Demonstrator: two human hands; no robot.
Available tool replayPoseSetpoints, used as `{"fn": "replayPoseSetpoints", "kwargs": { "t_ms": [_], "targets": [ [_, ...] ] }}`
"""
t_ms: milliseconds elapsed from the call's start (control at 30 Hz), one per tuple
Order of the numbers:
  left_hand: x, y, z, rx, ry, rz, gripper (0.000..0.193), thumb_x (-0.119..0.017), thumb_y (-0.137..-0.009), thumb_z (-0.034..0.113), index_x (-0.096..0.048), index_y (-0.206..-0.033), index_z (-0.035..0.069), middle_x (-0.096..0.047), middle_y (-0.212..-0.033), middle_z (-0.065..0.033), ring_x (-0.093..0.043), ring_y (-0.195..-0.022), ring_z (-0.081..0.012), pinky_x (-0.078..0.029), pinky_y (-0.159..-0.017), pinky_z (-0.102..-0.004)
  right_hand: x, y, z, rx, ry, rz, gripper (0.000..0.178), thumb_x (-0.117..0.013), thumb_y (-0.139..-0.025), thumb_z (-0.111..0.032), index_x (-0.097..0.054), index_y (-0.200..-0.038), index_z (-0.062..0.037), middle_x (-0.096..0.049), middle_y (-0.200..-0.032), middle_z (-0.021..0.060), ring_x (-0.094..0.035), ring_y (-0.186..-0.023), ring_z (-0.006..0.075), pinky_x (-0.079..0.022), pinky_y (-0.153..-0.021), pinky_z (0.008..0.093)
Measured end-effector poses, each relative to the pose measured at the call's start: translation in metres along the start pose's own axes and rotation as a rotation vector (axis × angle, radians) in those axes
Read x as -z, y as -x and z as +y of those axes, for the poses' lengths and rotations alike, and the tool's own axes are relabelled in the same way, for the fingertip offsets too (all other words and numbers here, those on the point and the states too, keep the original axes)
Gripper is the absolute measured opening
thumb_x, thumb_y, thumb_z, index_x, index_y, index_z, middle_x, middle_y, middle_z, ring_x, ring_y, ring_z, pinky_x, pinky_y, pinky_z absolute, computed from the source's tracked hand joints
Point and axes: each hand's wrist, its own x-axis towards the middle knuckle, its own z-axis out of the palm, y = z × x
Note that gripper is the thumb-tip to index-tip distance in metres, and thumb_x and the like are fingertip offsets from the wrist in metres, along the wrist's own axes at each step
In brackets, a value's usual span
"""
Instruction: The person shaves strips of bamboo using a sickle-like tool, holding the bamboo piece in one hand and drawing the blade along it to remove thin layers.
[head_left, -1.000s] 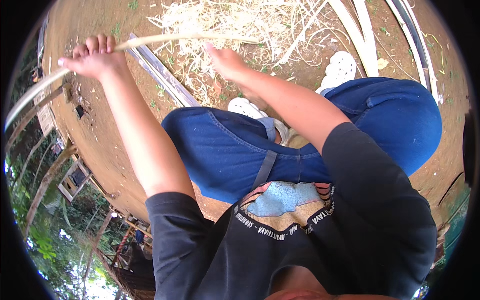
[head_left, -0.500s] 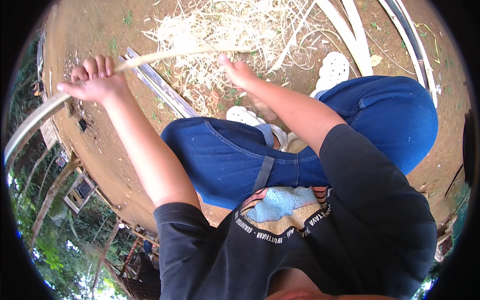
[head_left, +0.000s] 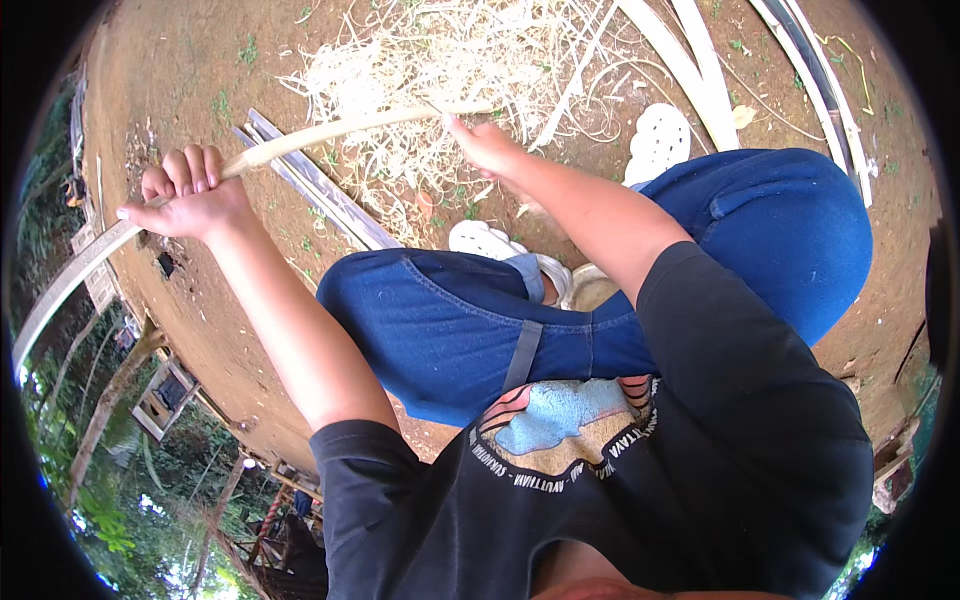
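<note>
My left hand (head_left: 195, 195) is closed around a long, pale bamboo strip (head_left: 340, 128), out to the left over bare ground. The strip bends in an arc from the left rim to above a heap of shavings. Close to its right-hand end is my right hand (head_left: 490, 150), thumb pointing at the strip and fingers curled. A thin dark tip shows at the strip by that thumb, but what the curled fingers hold is hidden.
Curly pale shavings (head_left: 400, 75) cover the ground ahead. Split bamboo lengths (head_left: 310, 180) lie left of them, with more long strips (head_left: 690, 75) at the far right. White clogs (head_left: 658, 140) are on my feet, beside my bent knees in blue trousers.
My left hand and the strip's held part have dropped slightly lower in the picture. The right hand stays near the strip's end, its thumb now closer against it.
</note>
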Motion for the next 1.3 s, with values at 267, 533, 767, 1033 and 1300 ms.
{"fn": "replayPoseSetpoints", "kwargs": {
  "t_ms": [267,533,767,1033,1300],
  "targets": [
    [-0.006,0.004,0.012,0.013,-0.052,0.078,0.068,-0.024,-0.095,0.074,-0.030,-0.054,0.019,-0.026,-0.044,0.0036,-0.019,-0.037,-0.0092,-0.016,-0.034,-0.0227,-0.059,0.033,-0.048,0.336,-0.083,-0.030,0.089,-0.025,-0.090,-0.081,-0.060,-0.062,-0.0036,-0.056,-0.058,0.0112,-0.059,-0.058,0.0236,-0.048,-0.061,0.0423],
    [-0.015,0.004,0.008,-0.016,-0.066,0.141,0.068,-0.023,-0.095,0.074,-0.030,-0.053,0.020,-0.026,-0.044,0.0041,-0.020,-0.036,-0.0088,-0.016,-0.033,-0.0218,-0.033,0.015,-0.036,0.062,-0.049,-0.061,0.079,-0.029,-0.095,-0.074,-0.061,-0.070,-0.0056,-0.052,-0.057,0.0073,-0.054,-0.052,0.0187,-0.049,-0.063,0.0392],
    [0.008,-0.011,0.004,-0.004,-0.039,0.032,0.067,-0.019,-0.097,0.071,-0.027,-0.055,0.019,-0.025,-0.045,0.0036,-0.020,-0.036,-0.0094,-0.017,-0.032,-0.0227,0.000,-0.015,0.036,0.056,0.099,0.071,0.083,-0.030,-0.093,-0.076,-0.064,-0.078,-0.0022,-0.059,-0.065,0.0077,-0.061,-0.066,0.0195,-0.050,-0.067,0.0395],
    [-0.020,0.016,0.024,-0.037,0.069,-0.120,0.070,-0.032,-0.095,0.071,-0.048,-0.050,0.020,-0.035,-0.043,0.0045,-0.029,-0.035,-0.0078,-0.022,-0.032,-0.0210,-0.013,0.006,0.015,-0.075,0.069,0.031,0.087,-0.024,-0.092,-0.077,-0.064,-0.078,-0.0016,-0.059,-0.062,0.0097,-0.064,-0.057,0.0217,-0.054,-0.057,0.0353],
    [-0.024,0.057,0.191,-0.504,0.071,-0.058,0.069,-0.034,-0.095,0.068,-0.043,-0.048,0.019,-0.032,-0.043,0.0066,-0.025,-0.034,-0.0079,-0.021,-0.032,-0.0205,-0.053,0.118,-0.141,0.660,0.085,-0.033,0.084,-0.033,-0.089,-0.081,-0.058,-0.059,-0.0068,-0.054,-0.055,0.0067,-0.055,-0.054,0.0184,-0.044,-0.056,0.0397]
  ]
}}
